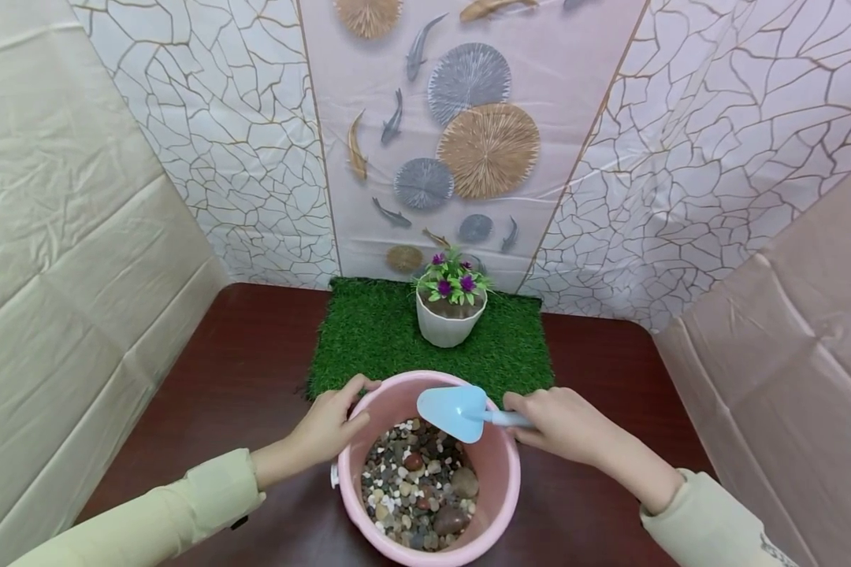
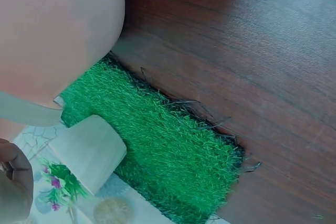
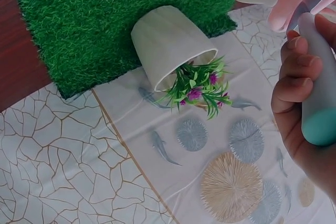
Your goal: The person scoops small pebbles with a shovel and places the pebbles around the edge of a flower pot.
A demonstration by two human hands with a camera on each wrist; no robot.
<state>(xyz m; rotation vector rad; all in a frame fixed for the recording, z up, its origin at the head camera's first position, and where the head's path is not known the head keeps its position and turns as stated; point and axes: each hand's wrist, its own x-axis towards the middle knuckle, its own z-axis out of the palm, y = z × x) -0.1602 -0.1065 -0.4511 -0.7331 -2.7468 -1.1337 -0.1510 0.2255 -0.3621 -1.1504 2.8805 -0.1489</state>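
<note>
A pink bucket [image 1: 512, 480] stands at the near middle, with mixed pebbles [image 1: 411, 472] and a few larger brown stones in its bottom. My left hand [image 1: 329, 421] holds the bucket's left rim, the thumb reaching over the inner side. In my right hand [image 1: 563, 424] is a small garden trowel [image 1: 454, 411], gripped by its handle. Its light blue blade points left, over the back part of the bucket's opening. The right wrist view shows fingers curled round the pale handle [image 3: 318, 77], which ends in teal. Only part of the left hand [image 2: 14, 184] shows in the left wrist view.
Behind the bucket, a white pot [image 1: 448, 327] with purple flowers [image 1: 457, 285] stands on a green grass mat [image 1: 369, 339]. The dark reddish table [image 1: 255, 354] is bounded by a patterned backdrop [image 1: 255, 157] and by beige side panels.
</note>
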